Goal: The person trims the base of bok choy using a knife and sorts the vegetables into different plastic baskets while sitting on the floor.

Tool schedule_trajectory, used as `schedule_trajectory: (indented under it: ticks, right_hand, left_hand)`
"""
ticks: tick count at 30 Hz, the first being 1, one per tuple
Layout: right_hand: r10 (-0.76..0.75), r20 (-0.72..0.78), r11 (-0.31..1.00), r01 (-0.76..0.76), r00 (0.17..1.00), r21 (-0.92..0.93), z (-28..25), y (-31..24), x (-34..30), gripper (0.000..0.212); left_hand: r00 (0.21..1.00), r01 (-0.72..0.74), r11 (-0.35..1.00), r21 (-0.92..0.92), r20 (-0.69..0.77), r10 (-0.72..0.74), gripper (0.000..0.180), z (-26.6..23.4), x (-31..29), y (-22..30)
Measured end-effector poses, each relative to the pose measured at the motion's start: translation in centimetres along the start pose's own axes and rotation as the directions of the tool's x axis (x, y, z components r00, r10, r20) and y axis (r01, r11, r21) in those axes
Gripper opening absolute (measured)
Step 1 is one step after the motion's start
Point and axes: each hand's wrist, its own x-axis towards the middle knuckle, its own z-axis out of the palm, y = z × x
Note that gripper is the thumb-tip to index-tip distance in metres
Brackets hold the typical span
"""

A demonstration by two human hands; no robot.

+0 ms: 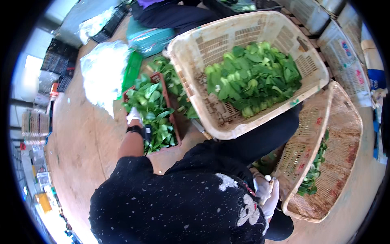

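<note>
My left hand (134,116), in a white glove with a dark band at the wrist, reaches to the near-left edge of a reddish-brown crate (177,140). The crate is heaped with leafy bok choy (152,97), and my fingers are partly lost among the leaves. Down at my right side is my right hand (269,195), also gloved in white. Its fingers are curled closed, but whatever they hold is too hidden to name. A large off-white plastic basket (239,132) stands tilted in front of me, with rows of bok choy (254,77) inside.
Another dirt-stained basket (345,162) leans at the right, some greens inside. Loose greens (166,73) lie between crate and big basket, near what looks like a knife (201,129). Clear plastic bags (105,71) and a green crate (132,72) sit left. Another person's dark-clothed legs (174,16) are ahead.
</note>
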Motion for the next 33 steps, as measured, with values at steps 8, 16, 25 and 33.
schedule_trajectory:
  ticks: [8,16,25,33]
  right_hand:
    - [-0.976,0.001,0.166,0.746,0.218,-0.645,1.2,-10.2,3.0,0.039]
    - [-0.994,-0.102,0.065,0.598,-0.028,-0.799,-3.0,-13.5,6.2,0.039]
    - [-0.993,-0.048,0.104,0.626,0.106,-0.773,-2.5,-13.3,5.0,0.035]
    - [-0.923,0.183,0.03,0.539,0.338,-0.842,0.8,-15.8,2.1,0.032]
  left_hand:
    - [0.344,-0.617,0.73,-0.295,0.732,0.587,0.033,29.4,-25.2,25.3]
    - [0.238,-0.887,0.242,0.393,0.838,-0.491,0.054,55.4,-29.8,2.1]
    - [0.248,0.253,0.711,0.656,0.667,-0.703,0.059,50.8,-26.2,-9.4]
    - [-0.34,0.047,0.997,-0.066,0.937,0.078,0.069,46.6,-39.9,12.1]
